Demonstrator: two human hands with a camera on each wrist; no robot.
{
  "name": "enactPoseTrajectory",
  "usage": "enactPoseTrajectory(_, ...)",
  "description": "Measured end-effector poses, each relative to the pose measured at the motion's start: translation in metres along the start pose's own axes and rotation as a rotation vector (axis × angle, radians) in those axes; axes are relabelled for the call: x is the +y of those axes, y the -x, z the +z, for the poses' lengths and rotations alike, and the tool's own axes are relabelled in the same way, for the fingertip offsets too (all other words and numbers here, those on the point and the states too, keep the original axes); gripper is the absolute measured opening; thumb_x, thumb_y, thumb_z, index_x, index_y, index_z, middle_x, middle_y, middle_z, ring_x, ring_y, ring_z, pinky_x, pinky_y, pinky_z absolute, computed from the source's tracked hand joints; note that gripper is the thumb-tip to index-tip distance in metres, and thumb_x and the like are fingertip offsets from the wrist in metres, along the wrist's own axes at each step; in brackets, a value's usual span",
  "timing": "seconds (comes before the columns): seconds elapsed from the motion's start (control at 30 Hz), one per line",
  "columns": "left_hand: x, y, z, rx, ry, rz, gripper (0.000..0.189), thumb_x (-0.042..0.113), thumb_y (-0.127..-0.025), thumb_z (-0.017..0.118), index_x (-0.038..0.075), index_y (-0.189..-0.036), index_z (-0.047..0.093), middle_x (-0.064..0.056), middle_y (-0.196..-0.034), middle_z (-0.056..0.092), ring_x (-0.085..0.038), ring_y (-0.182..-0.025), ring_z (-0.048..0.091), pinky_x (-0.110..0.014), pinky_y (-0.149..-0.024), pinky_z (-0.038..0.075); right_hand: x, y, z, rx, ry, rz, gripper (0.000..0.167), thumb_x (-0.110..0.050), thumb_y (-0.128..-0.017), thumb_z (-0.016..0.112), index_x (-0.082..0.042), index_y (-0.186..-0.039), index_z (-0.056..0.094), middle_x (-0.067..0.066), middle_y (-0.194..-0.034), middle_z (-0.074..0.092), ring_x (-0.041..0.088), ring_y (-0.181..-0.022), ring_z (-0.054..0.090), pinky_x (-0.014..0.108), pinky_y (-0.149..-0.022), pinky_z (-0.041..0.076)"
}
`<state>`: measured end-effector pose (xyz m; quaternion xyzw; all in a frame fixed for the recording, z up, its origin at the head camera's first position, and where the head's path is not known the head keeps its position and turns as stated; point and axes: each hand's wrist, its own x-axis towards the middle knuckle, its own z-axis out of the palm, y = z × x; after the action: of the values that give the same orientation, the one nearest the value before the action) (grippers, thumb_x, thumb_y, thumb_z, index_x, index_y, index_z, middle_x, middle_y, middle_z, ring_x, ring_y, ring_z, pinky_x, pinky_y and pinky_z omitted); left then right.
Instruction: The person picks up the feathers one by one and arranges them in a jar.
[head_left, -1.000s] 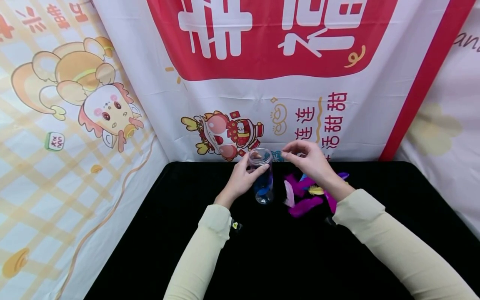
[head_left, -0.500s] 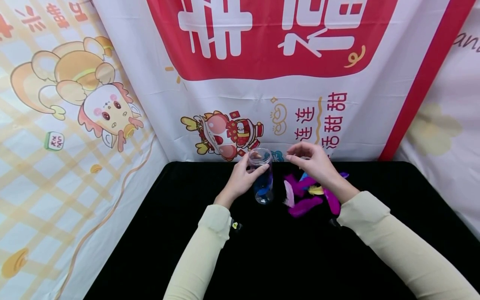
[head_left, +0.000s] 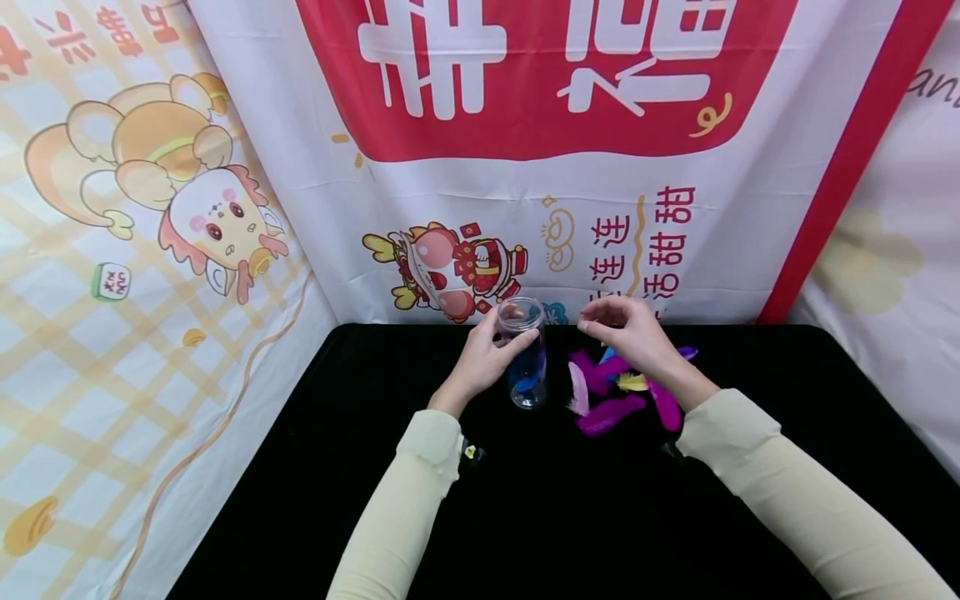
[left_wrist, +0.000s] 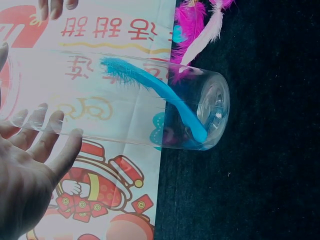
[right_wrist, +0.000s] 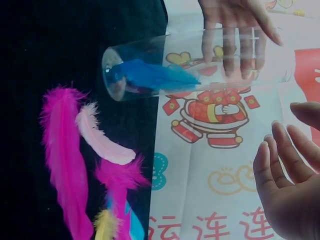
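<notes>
A clear plastic jar point(head_left: 528, 397) with an uncovered mouth stands upright near the table's far edge. My left hand point(head_left: 483, 354) grips its upper part, fingers curled round one side and thumb in front. Inside the jar a blue feather point(left_wrist: 175, 102) leans from the base up along the wall. To the right of the jar, my right hand point(head_left: 626, 332) hovers over the feathers. Its fingers are loosely bent, and the right wrist view shows nothing between them. Beneath it lie a magenta feather point(right_wrist: 67, 160), a pale pink feather point(right_wrist: 100, 135) and a yellow feather point(head_left: 632, 382).
The table point(head_left: 585, 517) has a black cloth top. A printed white and red curtain point(head_left: 450, 200) hangs right behind its far edge. On the left hangs a checked cloth point(head_left: 112, 375). A purple feather point(head_left: 687, 352) lies at the right end of the feather group.
My right hand has drawn slightly right, away from the jar's mouth, and a bit lower. The left hand and the jar stay where they were.
</notes>
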<state>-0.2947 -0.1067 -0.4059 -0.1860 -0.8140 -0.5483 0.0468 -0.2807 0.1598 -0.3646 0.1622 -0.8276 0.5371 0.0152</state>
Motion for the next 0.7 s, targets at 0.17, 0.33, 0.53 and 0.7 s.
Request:
enactPoseTrajectory(0.17,0.001,0.000,0.000,-0.007,0.000,-0.002,0.062,0.046,-0.098,0.069,0.017,-0.148,0.047,-0.013,-0.142,0.058,-0.022,-0.130,0.056,-0.045,-0.106,0.050,0.008,0.001,0.002,-0.030,-0.012,0.044,0.033,-0.026,-0.098,0.072,-0.005,-0.123,0.067,0.016,-0.118,0.069,0.019,-0.093,0.063,0.028,-0.075,0.054)
enactPoseTrajectory(0.33,0.002,0.001,0.000,-0.002,-0.019,-0.010,0.064,0.047,-0.098,0.068,0.017,-0.149,0.046,-0.010,-0.143,0.057,-0.021,-0.130,0.056,-0.042,-0.105,0.051,0.018,0.000,0.006,-0.034,0.014,0.060,0.030,-0.024,-0.098,0.073,-0.005,-0.120,0.069,0.015,-0.113,0.071,0.022,-0.095,0.065,0.033,-0.079,0.055)
enactPoseTrajectory(0.53,0.002,0.001,0.000,-0.002,-0.021,-0.014,0.070,0.048,-0.097,0.068,0.013,-0.152,0.043,-0.004,-0.143,0.056,-0.021,-0.132,0.056,-0.041,-0.105,0.051,0.030,0.000,0.010,-0.042,0.055,0.078,0.026,-0.020,-0.098,0.071,-0.003,-0.119,0.069,0.014,-0.112,0.072,0.029,-0.099,0.067,0.044,-0.083,0.056)
enactPoseTrajectory(0.7,0.001,0.001,-0.001,-0.004,-0.017,-0.017,0.070,0.047,-0.097,0.069,0.013,-0.153,0.043,-0.004,-0.144,0.056,-0.020,-0.132,0.055,-0.040,-0.105,0.051,0.037,-0.001,0.013,-0.037,0.087,0.074,0.027,-0.020,-0.098,0.072,-0.002,-0.118,0.070,0.014,-0.112,0.073,0.027,-0.099,0.068,0.034,-0.080,0.056)
